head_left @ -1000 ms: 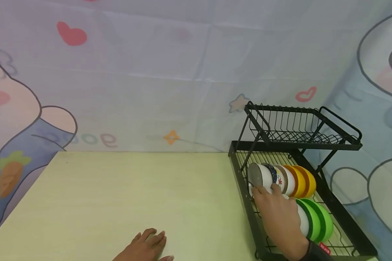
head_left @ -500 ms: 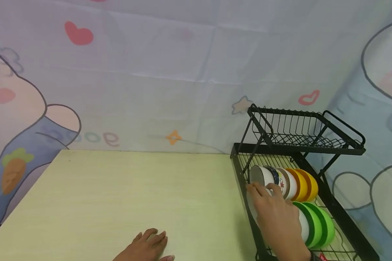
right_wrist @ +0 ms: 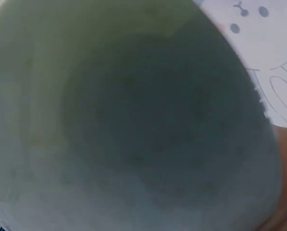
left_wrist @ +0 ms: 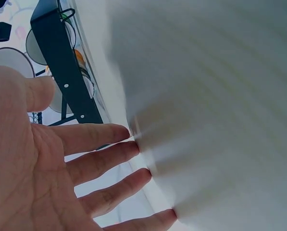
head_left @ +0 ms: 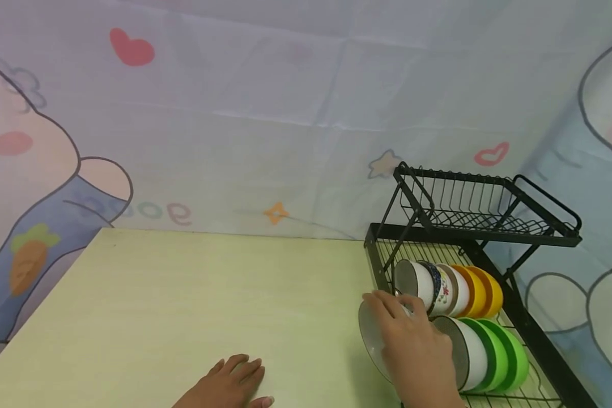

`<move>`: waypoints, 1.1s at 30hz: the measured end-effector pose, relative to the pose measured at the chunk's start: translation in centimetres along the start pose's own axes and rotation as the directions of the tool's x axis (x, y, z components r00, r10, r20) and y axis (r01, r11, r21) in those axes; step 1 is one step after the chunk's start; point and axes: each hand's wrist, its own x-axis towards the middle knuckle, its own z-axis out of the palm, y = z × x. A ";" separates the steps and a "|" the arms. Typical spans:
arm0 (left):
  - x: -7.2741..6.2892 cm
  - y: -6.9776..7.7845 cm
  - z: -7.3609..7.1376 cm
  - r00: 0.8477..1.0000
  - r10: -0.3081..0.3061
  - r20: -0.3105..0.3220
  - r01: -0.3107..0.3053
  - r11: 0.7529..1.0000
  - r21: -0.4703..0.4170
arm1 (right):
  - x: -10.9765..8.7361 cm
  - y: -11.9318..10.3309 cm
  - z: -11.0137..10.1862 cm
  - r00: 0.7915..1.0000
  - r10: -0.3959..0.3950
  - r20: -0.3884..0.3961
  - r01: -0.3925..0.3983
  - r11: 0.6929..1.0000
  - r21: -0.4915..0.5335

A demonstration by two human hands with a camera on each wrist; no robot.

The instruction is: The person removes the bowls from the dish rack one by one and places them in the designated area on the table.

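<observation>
In the head view my right hand (head_left: 415,348) grips a white bowl (head_left: 371,337) by its upper rim. The bowl stands on edge at the left side of the black dish rack (head_left: 532,334), its inside turned to the left. Much of it is hidden behind the hand. A blurred, close white surface of the bowl (right_wrist: 148,125) fills most of the right wrist view. My left hand (head_left: 229,382) rests on the pale table (head_left: 199,289) with its fingers spread. In the left wrist view the fingertips of the left hand (left_wrist: 37,163) touch the tabletop.
In the front row of the rack stand a white bowl (head_left: 474,354) and green bowls (head_left: 515,357). Behind them is a row with white, patterned and yellow bowls (head_left: 492,292). A raised wire shelf (head_left: 489,218) spans the back. A cartoon-printed cloth (head_left: 265,102) hangs behind the table.
My right hand has drawn the white bowl leftward out of the front row, toward the rack's left edge, uncovering another white bowl. The left hand stays in place; the head view has shifted slightly.
</observation>
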 end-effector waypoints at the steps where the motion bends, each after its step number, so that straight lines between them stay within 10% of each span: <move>1: 0.0 0.0 0.0 1.000 -0.001 0.002 0.001 1.000 0.000 | 0.0 -0.2 -0.1 1.000 0.006 0.016 -0.006 1.000 0.012; 20: -0.3 0.3 -0.4 0.999 -0.029 0.014 0.029 0.999 0.022 | 0.3 -2.2 1.7 0.996 -0.041 0.074 0.029 0.987 0.159; 33: -0.3 0.5 -0.6 0.996 -0.077 0.038 0.076 0.997 0.034 | 0.4 -2.8 3.9 0.982 -0.182 0.044 0.140 0.870 0.473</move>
